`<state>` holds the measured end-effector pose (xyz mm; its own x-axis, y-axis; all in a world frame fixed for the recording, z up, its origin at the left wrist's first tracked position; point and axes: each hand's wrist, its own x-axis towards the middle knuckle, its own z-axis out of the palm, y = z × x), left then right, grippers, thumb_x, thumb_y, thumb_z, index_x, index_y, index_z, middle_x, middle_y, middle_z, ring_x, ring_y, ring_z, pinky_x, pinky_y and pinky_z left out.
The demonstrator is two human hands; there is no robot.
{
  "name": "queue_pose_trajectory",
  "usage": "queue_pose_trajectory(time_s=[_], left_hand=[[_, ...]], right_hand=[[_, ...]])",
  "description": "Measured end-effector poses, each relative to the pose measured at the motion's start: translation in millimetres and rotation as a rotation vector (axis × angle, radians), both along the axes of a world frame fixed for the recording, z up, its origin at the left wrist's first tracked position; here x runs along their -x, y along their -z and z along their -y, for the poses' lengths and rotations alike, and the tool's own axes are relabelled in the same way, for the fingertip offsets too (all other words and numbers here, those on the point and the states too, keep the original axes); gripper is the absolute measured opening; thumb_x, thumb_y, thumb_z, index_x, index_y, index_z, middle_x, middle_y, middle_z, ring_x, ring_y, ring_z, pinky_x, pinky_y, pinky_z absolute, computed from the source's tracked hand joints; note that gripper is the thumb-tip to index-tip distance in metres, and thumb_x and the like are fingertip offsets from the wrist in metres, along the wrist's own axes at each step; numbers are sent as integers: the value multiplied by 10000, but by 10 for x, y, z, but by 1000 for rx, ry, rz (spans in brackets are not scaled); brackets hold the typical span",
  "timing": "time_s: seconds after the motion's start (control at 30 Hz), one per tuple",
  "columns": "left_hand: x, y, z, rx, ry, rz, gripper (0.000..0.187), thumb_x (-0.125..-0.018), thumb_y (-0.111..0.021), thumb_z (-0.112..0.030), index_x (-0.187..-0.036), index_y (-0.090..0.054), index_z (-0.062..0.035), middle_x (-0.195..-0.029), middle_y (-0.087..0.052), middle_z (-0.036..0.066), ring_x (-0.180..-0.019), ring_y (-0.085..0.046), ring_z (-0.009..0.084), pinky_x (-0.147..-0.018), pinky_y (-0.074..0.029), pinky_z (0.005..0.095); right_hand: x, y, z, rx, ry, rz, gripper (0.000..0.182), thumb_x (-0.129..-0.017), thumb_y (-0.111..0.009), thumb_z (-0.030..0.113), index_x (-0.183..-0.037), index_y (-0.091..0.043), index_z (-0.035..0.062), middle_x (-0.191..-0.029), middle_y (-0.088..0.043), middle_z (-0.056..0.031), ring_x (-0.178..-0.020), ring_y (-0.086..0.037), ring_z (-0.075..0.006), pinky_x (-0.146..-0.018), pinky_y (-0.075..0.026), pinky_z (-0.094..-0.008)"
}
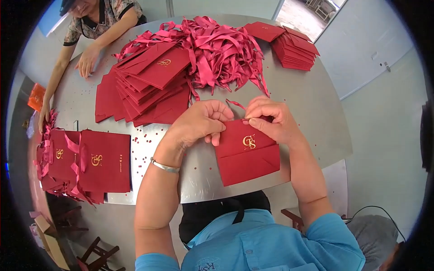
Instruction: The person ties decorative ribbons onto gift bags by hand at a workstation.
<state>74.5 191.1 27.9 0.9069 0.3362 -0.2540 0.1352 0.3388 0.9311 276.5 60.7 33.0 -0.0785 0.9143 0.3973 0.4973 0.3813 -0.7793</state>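
Note:
A flat dark-red paper gift bag (pixel 248 156) with a gold "GTS" emblem lies at the table's front edge, between my hands. My left hand (pixel 203 119) is closed at the bag's upper left edge, its fingers curled and partly behind the paper. My right hand (pixel 271 118) pinches at the top edge of the bag. A pink ribbon (pixel 236 104) sticks up beyond that edge and runs into my right fingers. How far it is threaded through the bag is hidden by the fingers.
Behind my hands lies a big heap of pink ribbons (pixel 221 54). Stacked red bags (pixel 153 86) stand left of it, more bags (pixel 294 49) at the back right. Ribboned bags (pixel 106 160) lie at the left edge. A co-worker's hand (pixel 88 59) rests across the table.

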Motion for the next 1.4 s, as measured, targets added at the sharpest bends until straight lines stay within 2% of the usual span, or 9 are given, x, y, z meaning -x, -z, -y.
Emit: queue_pose_trajectory(time_s=[0.23,0.33,0.53,0.57,0.63,0.73,0.8,1.23,1.4], left_hand=[[1,-3,10,62,52,84,239,-763,-558,97,-985,-545,9,-755,-601,27,-415,-432,30,-361,-285,171],[17,7,-27,130,104,143,268,-748,-582,78,-1006,-550,15,-855,-617,66,-438,-434,41,-386,-311,174],[-1,49,0,147,85,200,275,-743,-581,88,-1007,-548,14,-873,-615,75,-529,-480,50,-444,-344,178],[-2,36,13,146,85,200,275,-743,-581,88,-1007,-548,14,-873,-615,75,-529,-480,50,-444,-344,178],[-6,-5,50,152,48,203,266,-713,-587,95,-954,-540,-7,-758,-585,17,-481,-415,32,-423,-275,173],[-2,2,49,147,88,226,265,-713,-595,90,-953,-541,-8,-733,-578,10,-479,-417,40,-431,-285,185],[7,-15,50,133,96,224,266,-712,-604,88,-951,-542,-10,-724,-575,8,-484,-422,45,-439,-290,188],[-1,-46,65,65,61,205,267,-711,-630,91,-941,-548,-15,-712,-574,5,-534,-473,59,-476,-343,194],[8,-21,39,59,80,186,262,-730,-636,80,-969,-566,-1,-723,-583,1,-551,-505,63,-490,-380,194]], right_hand=[[-13,17,-10,5,-24,-47,30,-816,-671,16,-797,-671,-7,-807,-665,-68,-834,-597,-221,-798,-467,-350],[-19,6,-10,-43,-67,-79,40,-819,-674,26,-801,-676,-9,-812,-661,-77,-835,-591,-228,-799,-464,-354],[-10,-2,-16,-51,-84,-74,66,-827,-675,48,-800,-675,-12,-814,-654,-81,-827,-579,-231,-800,-456,-354],[-5,-5,-17,-72,-88,-74,70,-827,-676,52,-799,-674,-12,-814,-653,-81,-824,-577,-230,-799,-455,-356],[4,-5,-16,-94,-93,-74,74,-827,-677,55,-797,-672,-12,-813,-653,-80,-822,-575,-229,-797,-454,-358],[28,-10,-10,-93,-91,-75,69,-822,-679,49,-793,-668,-12,-812,-652,-80,-820,-574,-230,-796,-452,-361],[58,-16,-14,-144,-63,-57,22,-802,-683,15,-790,-667,21,-786,-668,-45,-773,-609,-204,-781,-461,-342],[39,16,-15,-143,-60,-96,38,-816,-689,47,-791,-674,23,-784,-671,-49,-785,-616,-203,-799,-464,-348],[39,-7,0,-130,-78,-79,89,-839,-681,78,-789,-668,5,-803,-654,-66,-811,-579,-221,-811,-454,-362]])
